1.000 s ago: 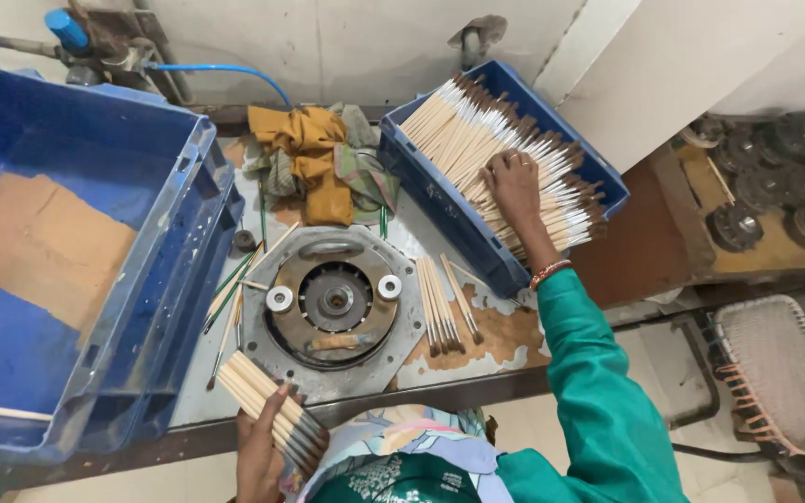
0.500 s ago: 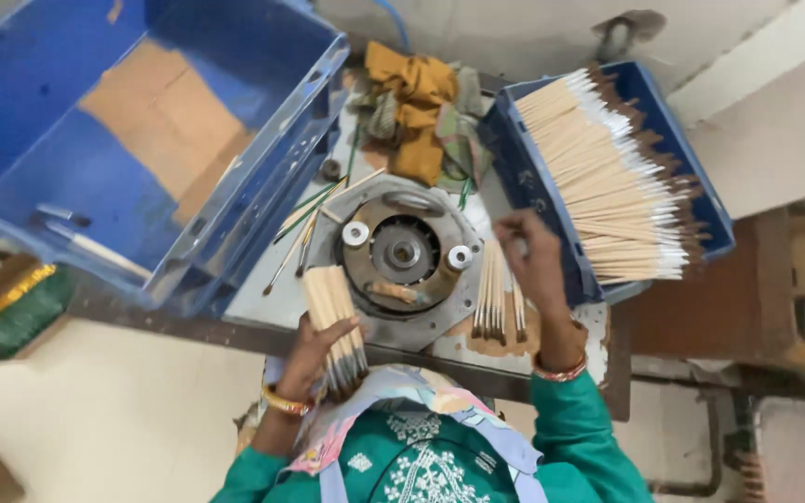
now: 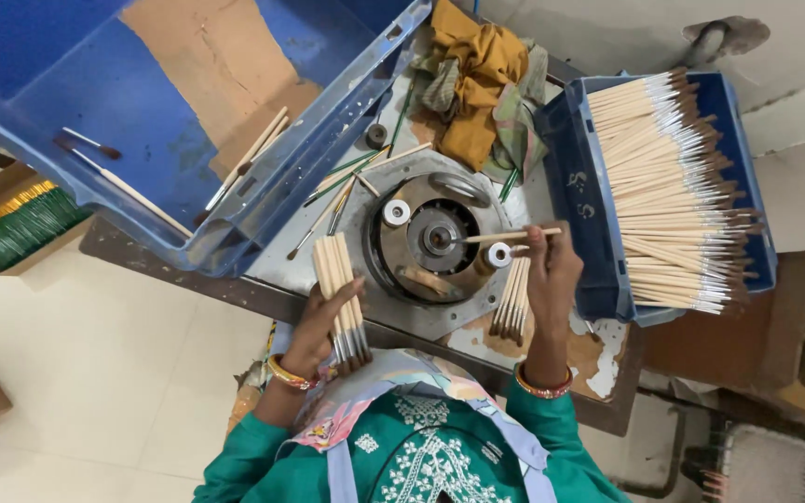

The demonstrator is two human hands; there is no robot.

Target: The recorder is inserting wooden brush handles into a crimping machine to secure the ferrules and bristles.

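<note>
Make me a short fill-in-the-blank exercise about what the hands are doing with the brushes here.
1. The left hand grips a ______ of wooden-handled brushes.
2. The right hand holds one brush with its tip pointing at the centre of the round ______ machine.
3. The bin packed with brushes, beside the right hand, is coloured ______.
4. The crumpled cloth behind the machine is mostly ______.

Missing words: bundle; metal; blue; yellow
</note>
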